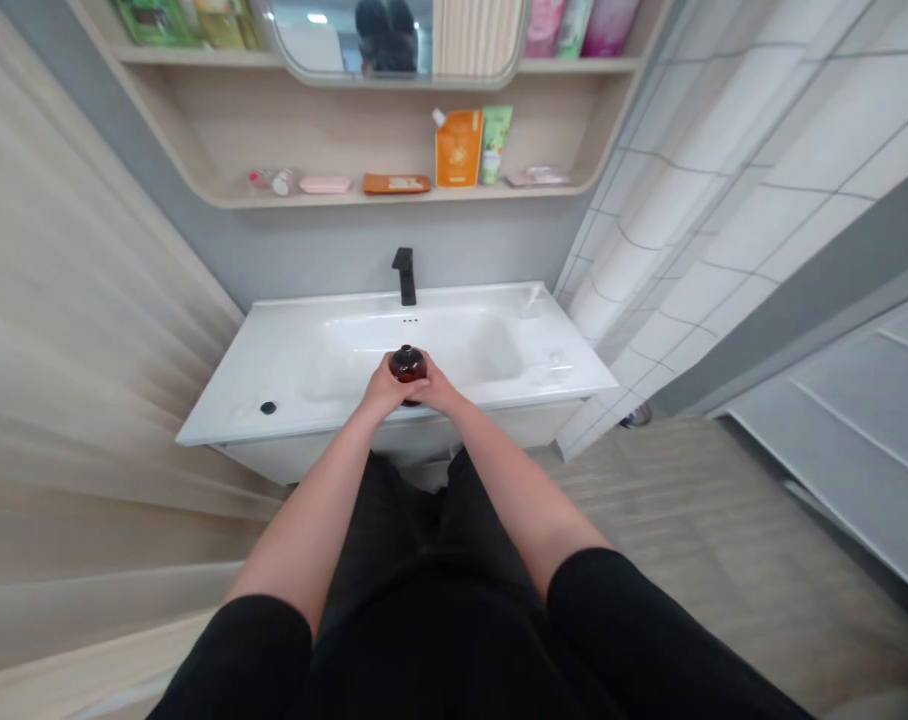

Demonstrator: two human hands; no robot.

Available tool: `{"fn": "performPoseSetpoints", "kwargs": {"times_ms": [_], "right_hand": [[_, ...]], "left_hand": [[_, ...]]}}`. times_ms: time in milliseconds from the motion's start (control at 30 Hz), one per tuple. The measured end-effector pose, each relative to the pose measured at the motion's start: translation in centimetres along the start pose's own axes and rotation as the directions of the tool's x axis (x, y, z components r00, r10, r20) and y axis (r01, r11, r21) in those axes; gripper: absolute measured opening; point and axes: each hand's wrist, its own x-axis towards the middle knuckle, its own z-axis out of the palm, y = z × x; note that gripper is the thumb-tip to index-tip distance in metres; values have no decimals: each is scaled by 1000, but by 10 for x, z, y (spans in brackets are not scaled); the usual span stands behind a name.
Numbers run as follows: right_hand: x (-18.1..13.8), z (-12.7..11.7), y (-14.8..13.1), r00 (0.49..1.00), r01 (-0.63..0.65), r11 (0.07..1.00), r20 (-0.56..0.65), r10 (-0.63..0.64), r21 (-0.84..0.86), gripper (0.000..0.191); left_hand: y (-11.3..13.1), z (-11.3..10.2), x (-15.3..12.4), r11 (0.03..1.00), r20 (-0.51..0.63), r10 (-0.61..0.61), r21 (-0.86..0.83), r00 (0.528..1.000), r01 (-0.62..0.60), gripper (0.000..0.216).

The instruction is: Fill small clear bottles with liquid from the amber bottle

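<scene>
Between my two hands is a dark brown bottle [408, 364] with a short narrow neck, held upright at the front edge of the white sink [491, 345]. My left hand [383, 389] wraps its left side, and my right hand [436, 387] closes round the other side, fingers meeting in front. The lower part of the bottle is mostly covered by my fingers. Farther back, behind the basin, stands a black faucet [405, 277]. A small round black piece [268, 408] lies on the counter to the left.
Above the sink, a wall shelf [311, 197] carries an orange pouch [458, 150], a green tube [494, 145], a brown case [396, 184] and a pink box [325, 185]. A mirror [394, 78] hangs higher up. A pale curtain [86, 300] borders the left; a tiled wall [686, 200] stands right.
</scene>
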Motion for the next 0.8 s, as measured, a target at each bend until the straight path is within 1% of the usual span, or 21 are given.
{"fn": "performPoseSetpoints", "kwargs": {"times_ms": [133,200,267,367,433,500,533,567,600,633,667,700,733,767,800], "right_hand": [[-1,2,5,999,26,998,29,-24,-52,137],[-7,3,5,1000,23,993,10,-22,-113,129],[-21,3,1,999,30,982,-24,-35,-185,114],[-58,-5,-8,995,75,955,-38,-90,-286,90],[-89,-20,-16,989,109,936,-58,-136,-335,74],[-122,-48,-25,970,96,901,-165,-181,-423,47],[-136,-67,-30,946,54,877,-257,-199,-478,34],[-148,-89,-34,903,-12,848,-370,-218,-530,29],[-158,-114,-37,832,-97,814,-496,-250,-573,29],[-166,-139,-40,738,-183,774,-605,-300,-606,32],[-170,-164,-43,658,-261,734,-672,-339,-627,38],[-171,-187,-45,593,-330,700,-716,-369,-634,50],[-169,-207,-46,556,-382,677,-742,-375,-629,66],[-164,-224,-47,546,-421,661,-755,-362,-621,82],[-158,-236,-47,561,-448,641,-754,-341,-623,97]], "left_hand": [[6,-12,1,997,-47,0,81,999,4,72],[5,-21,3,992,-94,-18,126,995,29,74],[0,-33,6,982,-140,-30,182,990,55,76],[-13,-54,11,965,-189,-43,246,981,90,77],[-22,-68,14,954,-211,-58,276,976,116,77],[-30,-77,15,944,-220,-73,298,973,139,79],[-34,-81,16,941,-220,-79,305,972,145,80],[-37,-83,16,939,-221,-85,307,972,152,80],[-39,-84,17,938,-224,-92,307,970,160,81],[-42,-85,18,938,-227,-98,304,969,167,82],[-43,-85,18,938,-230,-103,300,968,171,82],[-45,-84,19,940,-230,-105,295,967,172,83],[-46,-84,19,942,-227,-105,289,968,170,83],[-47,-84,20,945,-222,-104,283,970,166,82],[-48,-84,20,947,-217,-102,278,971,162,81]]}}
